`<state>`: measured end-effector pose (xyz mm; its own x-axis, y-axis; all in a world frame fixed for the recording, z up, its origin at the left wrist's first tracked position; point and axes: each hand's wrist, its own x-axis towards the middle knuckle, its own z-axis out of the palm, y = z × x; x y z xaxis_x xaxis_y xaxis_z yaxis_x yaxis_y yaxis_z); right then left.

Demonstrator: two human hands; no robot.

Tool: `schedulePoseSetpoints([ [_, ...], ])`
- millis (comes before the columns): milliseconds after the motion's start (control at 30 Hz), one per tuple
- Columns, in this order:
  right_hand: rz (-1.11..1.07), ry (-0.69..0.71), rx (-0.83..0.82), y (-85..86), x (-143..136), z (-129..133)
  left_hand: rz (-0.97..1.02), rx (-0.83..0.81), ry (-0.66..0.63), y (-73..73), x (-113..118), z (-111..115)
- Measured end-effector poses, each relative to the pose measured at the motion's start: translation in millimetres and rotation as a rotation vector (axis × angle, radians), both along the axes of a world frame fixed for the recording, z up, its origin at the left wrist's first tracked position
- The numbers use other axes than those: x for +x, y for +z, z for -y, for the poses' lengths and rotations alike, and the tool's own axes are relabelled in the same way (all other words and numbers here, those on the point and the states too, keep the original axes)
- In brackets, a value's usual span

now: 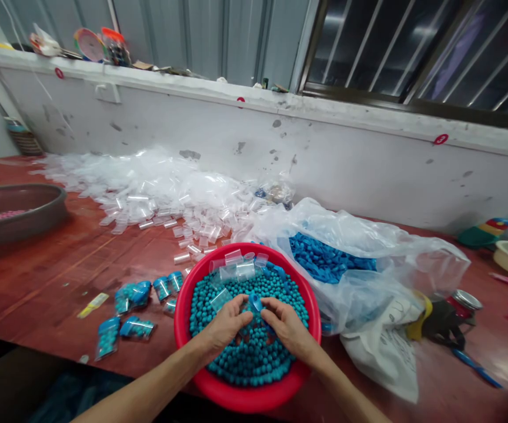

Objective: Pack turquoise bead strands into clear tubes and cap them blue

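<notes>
A red basin (247, 402) holds many teal beads (254, 364), with several clear plastic tubes (240, 270) lying on them at the far side. Over the middle of the beads, my left hand (230, 323) and my right hand (287, 326) meet at a small blue cap (255, 302). The fingers of my right hand pinch the cap. My left hand is closed beside it, seemingly on a clear tube just below the cap, hard to make out. Several bead-filled tubes with blue caps (108, 335) lie on the table left of the basin.
Clear tubes (161, 182) are heaped along the wall. An open plastic bag of blue caps (324, 258) sits right of the basin. A brown basin (20, 217) stands at the left. A white cloth bag (386, 352), jar (463, 302) and blue pen (477, 369) are at the right.
</notes>
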<state>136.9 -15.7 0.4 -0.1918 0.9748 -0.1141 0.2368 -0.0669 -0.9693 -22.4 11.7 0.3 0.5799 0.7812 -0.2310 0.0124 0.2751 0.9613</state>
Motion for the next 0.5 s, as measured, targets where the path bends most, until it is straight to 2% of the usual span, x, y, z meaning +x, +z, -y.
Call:
schedulePoseSetpoints([
  [100, 0.139, 0.042, 0.108, 7.6, -2, 4, -0.039, 0.075, -0.003, -4.0, 1, -1],
  [200, 0.248, 0.021, 0.178, 13.3, -3, 5, -0.075, 0.113, 0.003, -4.8, 1, -1],
  [333, 0.199, 0.070, 0.063, 12.8, 3, 0, -0.085, 0.095, 0.006, -1.2, 1, 0],
  [500, 0.177, 0.315, -0.084, 20.6, 21, -5, -0.041, 0.064, -0.075, -0.1, 1, 0],
])
